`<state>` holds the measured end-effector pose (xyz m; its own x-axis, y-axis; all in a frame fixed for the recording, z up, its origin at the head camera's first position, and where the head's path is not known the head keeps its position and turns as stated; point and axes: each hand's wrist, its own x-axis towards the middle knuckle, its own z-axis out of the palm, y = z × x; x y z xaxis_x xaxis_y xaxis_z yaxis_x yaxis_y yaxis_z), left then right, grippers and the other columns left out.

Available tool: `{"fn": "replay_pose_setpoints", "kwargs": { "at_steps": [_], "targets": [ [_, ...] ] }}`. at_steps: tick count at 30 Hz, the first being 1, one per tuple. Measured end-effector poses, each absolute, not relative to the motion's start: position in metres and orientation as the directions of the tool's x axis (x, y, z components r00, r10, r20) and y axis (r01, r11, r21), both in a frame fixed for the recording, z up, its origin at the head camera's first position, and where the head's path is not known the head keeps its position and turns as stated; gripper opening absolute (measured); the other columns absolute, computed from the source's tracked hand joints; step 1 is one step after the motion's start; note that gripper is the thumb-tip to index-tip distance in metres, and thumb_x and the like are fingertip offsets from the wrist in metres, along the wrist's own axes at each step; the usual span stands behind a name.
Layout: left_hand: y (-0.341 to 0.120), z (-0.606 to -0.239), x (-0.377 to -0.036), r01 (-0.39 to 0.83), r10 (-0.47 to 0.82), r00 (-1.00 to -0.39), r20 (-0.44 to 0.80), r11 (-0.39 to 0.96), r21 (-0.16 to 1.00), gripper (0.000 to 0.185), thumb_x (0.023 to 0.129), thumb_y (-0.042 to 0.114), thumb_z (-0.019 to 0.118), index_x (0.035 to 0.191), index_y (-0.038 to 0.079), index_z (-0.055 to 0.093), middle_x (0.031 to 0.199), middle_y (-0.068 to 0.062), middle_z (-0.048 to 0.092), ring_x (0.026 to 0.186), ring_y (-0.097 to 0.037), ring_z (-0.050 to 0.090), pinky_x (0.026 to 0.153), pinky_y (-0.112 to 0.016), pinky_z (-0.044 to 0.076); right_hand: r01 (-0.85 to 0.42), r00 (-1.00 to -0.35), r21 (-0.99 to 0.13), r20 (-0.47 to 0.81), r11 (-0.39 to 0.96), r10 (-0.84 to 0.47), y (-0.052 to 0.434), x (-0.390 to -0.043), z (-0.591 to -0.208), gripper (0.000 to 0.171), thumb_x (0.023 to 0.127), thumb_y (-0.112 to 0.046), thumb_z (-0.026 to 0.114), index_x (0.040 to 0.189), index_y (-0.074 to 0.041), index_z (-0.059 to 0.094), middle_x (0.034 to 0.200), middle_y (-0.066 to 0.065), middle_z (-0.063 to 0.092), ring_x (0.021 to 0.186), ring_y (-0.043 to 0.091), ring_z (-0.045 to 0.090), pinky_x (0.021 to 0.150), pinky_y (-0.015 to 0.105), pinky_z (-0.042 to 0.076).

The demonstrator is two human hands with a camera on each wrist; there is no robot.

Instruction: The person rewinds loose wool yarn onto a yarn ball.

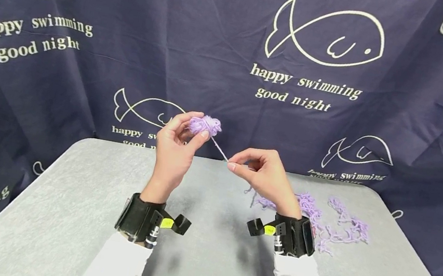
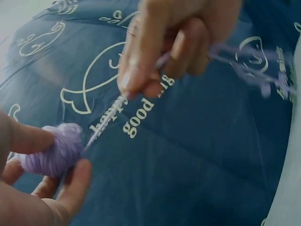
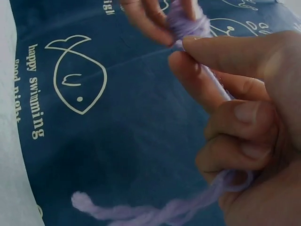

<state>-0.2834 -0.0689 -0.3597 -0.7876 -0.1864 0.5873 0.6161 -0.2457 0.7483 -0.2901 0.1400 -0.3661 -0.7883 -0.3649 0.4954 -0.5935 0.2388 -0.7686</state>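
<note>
My left hand (image 1: pixel 178 143) is raised above the grey table (image 1: pixel 58 218) and pinches a small lilac yarn ball (image 1: pixel 205 125) between thumb and fingers; the left wrist view shows the ball (image 2: pixel 54 149) held the same way. A taut yarn strand (image 1: pixel 219 149) runs from the ball down to my right hand (image 1: pixel 258 168), which pinches it between thumb and forefinger. In the right wrist view the strand (image 3: pixel 216 82) passes through the curled fingers (image 3: pixel 235 117) and trails out below the palm. The two hands are a short distance apart.
A loose tangle of lilac yarn (image 1: pixel 322 218) lies on the table to the right of my right wrist. A dark blue fish-print curtain (image 1: pixel 313 65) hangs behind the table. Black wrist mounts (image 1: pixel 138 217) sit on both forearms.
</note>
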Motion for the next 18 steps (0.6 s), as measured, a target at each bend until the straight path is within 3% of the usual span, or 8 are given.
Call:
{"fn": "replay_pose_setpoints", "kwargs": {
  "at_steps": [6,11,18],
  "targets": [
    [-0.071,-0.363,-0.283,0.614,-0.127,-0.778,0.615,0.056,0.788,0.040,0.083,-0.015,0.067,0.121,-0.004,0.065,0.109,-0.020,0.068,0.084,-0.024,0.068,0.066,-0.018,0.055,-0.628,-0.768,-0.751,0.556,0.203,-0.318,0.144,-0.287,-0.361,0.006,0.086,-0.007,0.081,0.092,-0.007,0.079,0.076,0.003,0.071,0.050,0.009,0.044,0.045,0.021,0.035],
    [-0.074,-0.366,-0.284,0.590,-0.054,-0.782,0.621,0.255,0.766,0.036,0.083,-0.009,0.069,0.117,0.000,0.068,0.106,-0.017,0.071,0.083,-0.027,0.069,0.065,-0.018,0.051,-0.638,-0.764,-0.755,0.596,0.152,-0.248,0.149,-0.285,-0.359,0.009,0.086,-0.008,0.082,0.093,-0.004,0.078,0.067,0.005,0.063,0.049,0.013,0.042,0.042,0.025,0.032],
    [-0.073,-0.368,-0.283,0.585,0.146,-0.809,0.570,0.308,0.750,0.031,0.081,-0.011,0.064,0.108,0.002,0.072,0.100,-0.014,0.072,0.084,-0.025,0.071,0.070,-0.031,0.057,-0.631,-0.768,-0.774,0.614,0.049,-0.183,0.152,-0.285,-0.358,0.011,0.085,-0.007,0.082,0.094,-0.003,0.077,0.063,0.004,0.059,0.049,0.013,0.044,0.041,0.025,0.034]
  ]
}}
